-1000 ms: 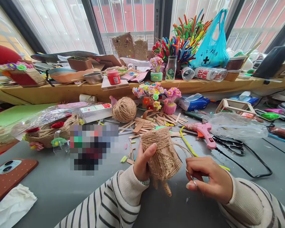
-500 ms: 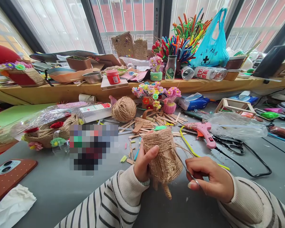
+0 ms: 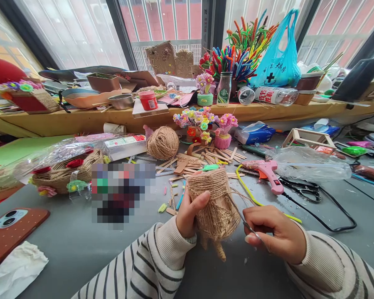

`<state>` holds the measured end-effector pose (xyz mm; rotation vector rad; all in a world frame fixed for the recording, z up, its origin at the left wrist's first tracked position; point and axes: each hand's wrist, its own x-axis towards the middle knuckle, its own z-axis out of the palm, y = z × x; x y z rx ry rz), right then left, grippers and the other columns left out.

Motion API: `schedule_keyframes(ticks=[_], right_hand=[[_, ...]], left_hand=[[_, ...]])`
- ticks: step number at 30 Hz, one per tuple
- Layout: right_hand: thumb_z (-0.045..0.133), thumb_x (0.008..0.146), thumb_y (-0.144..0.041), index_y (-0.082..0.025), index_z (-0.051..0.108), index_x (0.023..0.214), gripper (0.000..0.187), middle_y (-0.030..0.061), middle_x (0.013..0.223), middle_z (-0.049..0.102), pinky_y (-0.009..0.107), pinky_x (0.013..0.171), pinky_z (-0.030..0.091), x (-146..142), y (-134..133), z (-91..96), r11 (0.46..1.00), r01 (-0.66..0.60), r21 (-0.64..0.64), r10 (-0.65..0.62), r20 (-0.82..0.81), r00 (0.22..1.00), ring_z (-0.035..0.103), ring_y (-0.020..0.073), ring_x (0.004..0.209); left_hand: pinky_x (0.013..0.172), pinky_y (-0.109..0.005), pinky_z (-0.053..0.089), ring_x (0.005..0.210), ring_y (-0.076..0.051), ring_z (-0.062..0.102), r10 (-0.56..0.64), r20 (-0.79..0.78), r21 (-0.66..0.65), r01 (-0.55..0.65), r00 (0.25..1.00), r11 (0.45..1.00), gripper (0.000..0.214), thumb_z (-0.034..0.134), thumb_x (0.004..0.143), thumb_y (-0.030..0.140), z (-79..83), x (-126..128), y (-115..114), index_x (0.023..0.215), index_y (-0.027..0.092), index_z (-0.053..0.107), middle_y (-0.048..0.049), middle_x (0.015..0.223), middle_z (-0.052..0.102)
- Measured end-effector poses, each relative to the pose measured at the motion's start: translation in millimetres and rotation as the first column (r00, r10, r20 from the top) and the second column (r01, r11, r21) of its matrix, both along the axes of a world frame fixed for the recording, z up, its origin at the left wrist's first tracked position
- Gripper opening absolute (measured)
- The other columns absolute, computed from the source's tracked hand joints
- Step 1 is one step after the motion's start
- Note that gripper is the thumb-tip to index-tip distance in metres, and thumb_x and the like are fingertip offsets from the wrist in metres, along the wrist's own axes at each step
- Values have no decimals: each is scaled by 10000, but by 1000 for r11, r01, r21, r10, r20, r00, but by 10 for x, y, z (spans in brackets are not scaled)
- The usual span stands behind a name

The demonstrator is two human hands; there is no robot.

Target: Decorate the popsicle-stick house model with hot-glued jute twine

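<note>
My left hand [image 3: 191, 211] is wrapped round the left side of a twine-wrapped pot [image 3: 218, 207], thumb across its front. Short twine-covered legs stick out beneath it, and part of its side shows a bare, lighter patch. In my right hand [image 3: 274, 232] is a pair of slim metal tweezers [image 3: 252, 231], pinched between thumb and fingers. Their tip touches the pot's right side, where a loose strand of twine [image 3: 241, 194] trails off; whether the tip grips the strand I cannot tell. Behind the pot's rim lies a green piece [image 3: 210, 167].
Beyond the pot lie a ball of twine [image 3: 162, 143] and scattered wooden sticks [image 3: 190, 164]. To the right are a pink glue gun [image 3: 268, 172] with its black cord, scissors [image 3: 305, 189] and a yellow pipe cleaner [image 3: 247, 187]. A phone [image 3: 18, 228] and crumpled tissue [image 3: 17, 270] lie left.
Almost nothing differs. My right hand and the tweezers have shifted very slightly at the pot's side; my left hand keeps its hold.
</note>
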<state>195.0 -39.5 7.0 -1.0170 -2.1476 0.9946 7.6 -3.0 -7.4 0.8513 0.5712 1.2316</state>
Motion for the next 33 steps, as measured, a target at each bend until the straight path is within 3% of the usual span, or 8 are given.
schedule_keyframes(ticks=[15, 33], right_hand=[[362, 876, -557, -207, 312, 564, 472, -24, 527, 427, 243, 487, 258, -10, 33, -78, 998, -36, 54, 38, -37, 999, 341, 76, 494], [279, 896, -568, -221, 269, 595, 459, -25, 546, 418, 247, 517, 267, -21, 17, -61, 997, -30, 72, 27, 54, 998, 367, 93, 521]], left_hand=[[1002, -451, 394, 1173, -315, 519, 19, 52, -38, -17, 998, 999, 611, 720, 628, 411, -5, 10, 3, 1179, 225, 535, -63, 1094, 659], [1048, -454, 342, 1221, -305, 485, 19, 63, -40, -16, 998, 999, 522, 690, 655, 390, 13, 18, -15, 1121, 191, 562, -74, 1008, 694]])
